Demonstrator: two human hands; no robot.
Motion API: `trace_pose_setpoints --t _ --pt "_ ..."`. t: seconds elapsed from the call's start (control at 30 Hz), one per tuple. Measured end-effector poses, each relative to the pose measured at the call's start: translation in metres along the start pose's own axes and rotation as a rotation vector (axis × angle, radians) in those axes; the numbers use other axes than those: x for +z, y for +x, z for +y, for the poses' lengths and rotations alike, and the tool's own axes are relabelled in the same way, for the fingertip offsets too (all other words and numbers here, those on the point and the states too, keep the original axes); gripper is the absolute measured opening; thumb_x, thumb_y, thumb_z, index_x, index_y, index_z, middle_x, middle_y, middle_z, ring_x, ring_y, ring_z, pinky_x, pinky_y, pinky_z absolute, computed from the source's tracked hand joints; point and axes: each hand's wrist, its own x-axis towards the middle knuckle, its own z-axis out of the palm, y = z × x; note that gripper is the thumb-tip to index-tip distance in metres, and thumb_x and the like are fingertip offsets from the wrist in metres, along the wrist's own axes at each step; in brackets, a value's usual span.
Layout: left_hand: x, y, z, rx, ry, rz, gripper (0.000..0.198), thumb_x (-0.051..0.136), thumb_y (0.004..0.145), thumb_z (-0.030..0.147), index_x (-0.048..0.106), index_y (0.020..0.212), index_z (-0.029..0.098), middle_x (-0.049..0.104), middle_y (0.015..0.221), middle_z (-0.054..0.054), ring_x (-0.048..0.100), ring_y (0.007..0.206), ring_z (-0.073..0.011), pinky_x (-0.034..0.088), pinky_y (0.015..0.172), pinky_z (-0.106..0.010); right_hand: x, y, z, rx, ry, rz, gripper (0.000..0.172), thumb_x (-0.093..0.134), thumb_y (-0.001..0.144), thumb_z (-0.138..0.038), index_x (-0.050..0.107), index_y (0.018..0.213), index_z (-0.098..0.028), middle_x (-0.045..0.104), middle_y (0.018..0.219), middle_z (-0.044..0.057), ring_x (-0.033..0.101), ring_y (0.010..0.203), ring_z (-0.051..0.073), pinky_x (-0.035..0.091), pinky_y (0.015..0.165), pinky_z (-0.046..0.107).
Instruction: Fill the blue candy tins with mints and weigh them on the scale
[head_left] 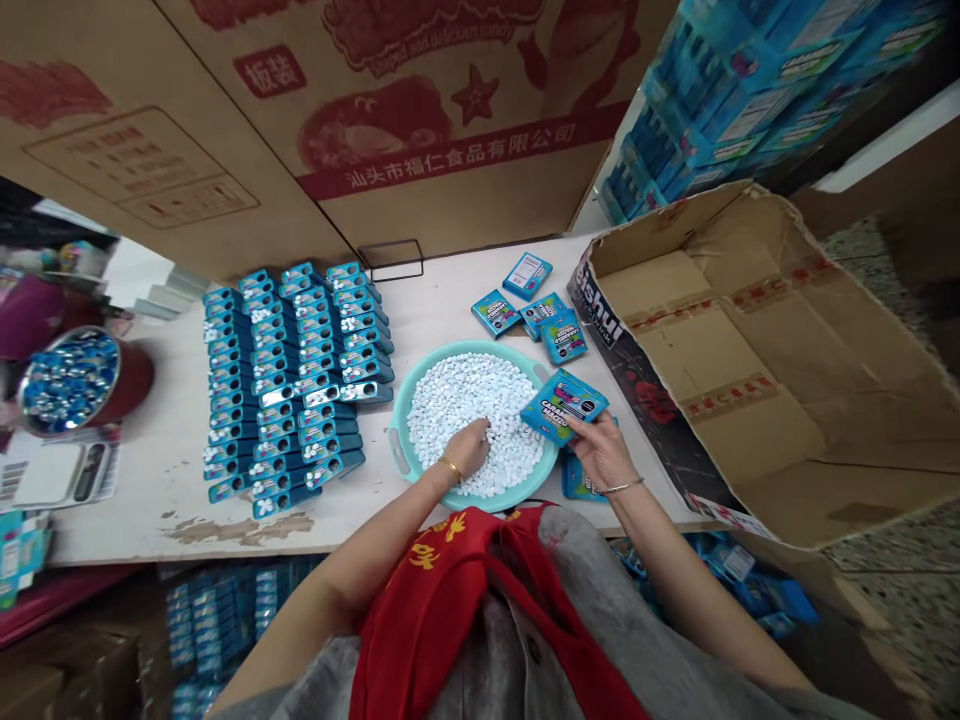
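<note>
A teal basin (400, 420) heaped with small white candies (472, 400) sits on the white table in front of me. My left hand (469, 448) reaches into the heap, fingers curled down among the candies; what they grip is hidden. My right hand (600, 447) holds a small blue candy box (564, 403) at the basin's right rim, fingers pinched on its lower edge. Another blue box (579, 482) lies under that hand.
Rows of filled blue boxes (296, 375) stand left of the basin. Loose blue boxes (536, 310) lie behind it. An open, empty cardboard carton (780, 370) lies to the right. A red bowl (71, 380) sits on a scale far left. Large cartons wall the back.
</note>
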Motion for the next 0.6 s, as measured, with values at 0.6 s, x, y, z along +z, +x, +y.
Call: trace_pose_setpoints --t 0.6 --pt "-0.15 -0.073 0.021 0.346 0.211 0.025 0.023 0.044 0.092 0.026 0.055 0.112 0.019 0.063 0.102 -0.008 0.062 0.091 -0.0196 0.048 0.081 -0.031 0.032 -0.015 0.007 -0.599 -0.952 -0.228 0.036 0.052 0.081 -0.02 0.055 0.117 -0.024 0.062 0.114 0.01 0.057 0.11 0.027 0.046 0.097 0.046"
